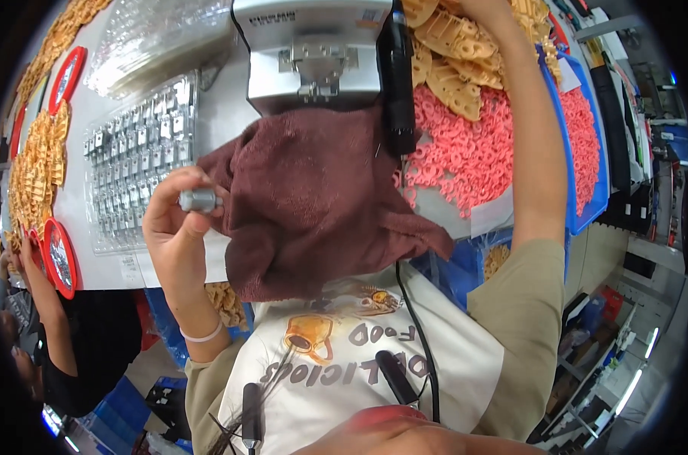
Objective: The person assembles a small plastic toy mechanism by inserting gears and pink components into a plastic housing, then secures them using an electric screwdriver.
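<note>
My left hand [178,235] is closed, with a small grey cylindrical part [198,200] pinched between thumb and fingers. It hovers at the left edge of a maroon cloth [306,197]. Just beyond that hand lies a clear plastic tray [120,247] holding rows of small metal parts. My right arm stretches far forward, and my right hand [482,6] is at the top edge over a heap of yellow plastic parts [454,45]. Its fingers are cut off by the picture's edge, so what they touch is hidden.
A silver machine [313,91] with a metal clamp stands beyond the cloth, a black cylindrical tool [399,91] beside it. Pink ring-like parts [465,159] spread at right, near a blue bin [598,182]. At left are yellow parts [37,167], red-rimmed oval pieces [61,258] and another person's arm [52,318].
</note>
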Motion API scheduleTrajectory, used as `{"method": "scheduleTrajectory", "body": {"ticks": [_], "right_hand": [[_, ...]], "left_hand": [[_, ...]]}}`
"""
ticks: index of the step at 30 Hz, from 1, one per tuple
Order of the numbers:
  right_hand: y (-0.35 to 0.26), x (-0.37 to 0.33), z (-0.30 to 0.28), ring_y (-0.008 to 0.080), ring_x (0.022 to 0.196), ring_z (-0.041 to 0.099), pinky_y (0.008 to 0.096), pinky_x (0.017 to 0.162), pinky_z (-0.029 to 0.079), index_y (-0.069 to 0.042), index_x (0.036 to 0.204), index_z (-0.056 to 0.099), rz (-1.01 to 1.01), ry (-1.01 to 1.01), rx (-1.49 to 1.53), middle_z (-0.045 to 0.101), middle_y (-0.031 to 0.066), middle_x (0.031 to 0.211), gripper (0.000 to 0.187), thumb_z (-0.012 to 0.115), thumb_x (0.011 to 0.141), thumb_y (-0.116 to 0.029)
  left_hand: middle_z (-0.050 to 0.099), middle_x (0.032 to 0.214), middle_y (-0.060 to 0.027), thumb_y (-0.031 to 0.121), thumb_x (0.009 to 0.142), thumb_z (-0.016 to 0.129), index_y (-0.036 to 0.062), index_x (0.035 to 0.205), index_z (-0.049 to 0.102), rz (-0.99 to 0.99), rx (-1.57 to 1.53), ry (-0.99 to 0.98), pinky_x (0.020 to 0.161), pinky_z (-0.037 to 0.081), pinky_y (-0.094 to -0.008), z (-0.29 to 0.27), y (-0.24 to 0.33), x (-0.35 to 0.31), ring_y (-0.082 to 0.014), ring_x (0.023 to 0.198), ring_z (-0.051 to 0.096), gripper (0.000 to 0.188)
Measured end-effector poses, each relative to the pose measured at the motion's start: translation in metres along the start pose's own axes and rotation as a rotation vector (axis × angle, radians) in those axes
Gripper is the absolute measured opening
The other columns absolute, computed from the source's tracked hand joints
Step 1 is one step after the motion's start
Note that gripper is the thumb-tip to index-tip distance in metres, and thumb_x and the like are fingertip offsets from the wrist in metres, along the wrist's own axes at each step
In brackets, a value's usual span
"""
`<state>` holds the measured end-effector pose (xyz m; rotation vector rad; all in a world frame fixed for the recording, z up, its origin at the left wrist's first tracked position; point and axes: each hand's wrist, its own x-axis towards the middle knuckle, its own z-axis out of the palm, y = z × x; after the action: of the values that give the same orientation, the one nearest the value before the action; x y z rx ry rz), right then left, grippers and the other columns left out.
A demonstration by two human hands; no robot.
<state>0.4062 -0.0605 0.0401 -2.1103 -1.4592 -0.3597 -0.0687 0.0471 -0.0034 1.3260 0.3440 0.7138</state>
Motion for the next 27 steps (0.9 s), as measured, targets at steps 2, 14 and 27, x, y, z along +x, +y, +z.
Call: {"method": "scheduleTrajectory", "body": {"ticks": [2,14,27], "right_hand": [[-0.005,-0.005,-0.023,0.0228,0.102,0.065,0.0313,0.088,0.05,-0.004,0.128,0.059,0.068,0.138,0.118,0.067,0.0102,0.115,0.044,0.068,0.086,-0.017],[-0.209,-0.124,-0.015,0.019,0.108,0.063,0.0309,0.092,0.05,0.0,0.125,0.057,0.327,-0.463,1.28,0.064,0.0119,0.12,0.047,0.073,0.086,-0.019],[-0.216,-0.126,-0.003,0.0212,0.106,0.056,0.0332,0.094,0.042,-0.01,0.117,0.067,-0.124,-0.136,0.325,0.06,0.008,0.117,0.034,0.071,0.083,-0.015]], "left_hand": [[0.054,0.113,-0.0109,0.023,0.087,0.074,0.0009,0.124,0.057,-0.048,-0.003,0.032,0.082,0.051,-0.0246,-0.007,-0.002,-0.004,-0.0202,0.097,0.059,0.047],[0.059,0.111,-0.0147,0.014,0.094,0.063,-0.0048,0.127,0.053,0.038,-0.028,0.05,0.081,0.051,-0.0288,0.002,0.001,0.008,-0.0224,0.094,0.063,0.039],[0.067,0.096,-0.0027,0.003,0.084,0.07,0.0025,0.113,0.067,0.059,0.283,-0.059,0.072,0.046,-0.0219,0.057,-0.005,0.033,-0.0058,0.078,0.055,0.029]]}}
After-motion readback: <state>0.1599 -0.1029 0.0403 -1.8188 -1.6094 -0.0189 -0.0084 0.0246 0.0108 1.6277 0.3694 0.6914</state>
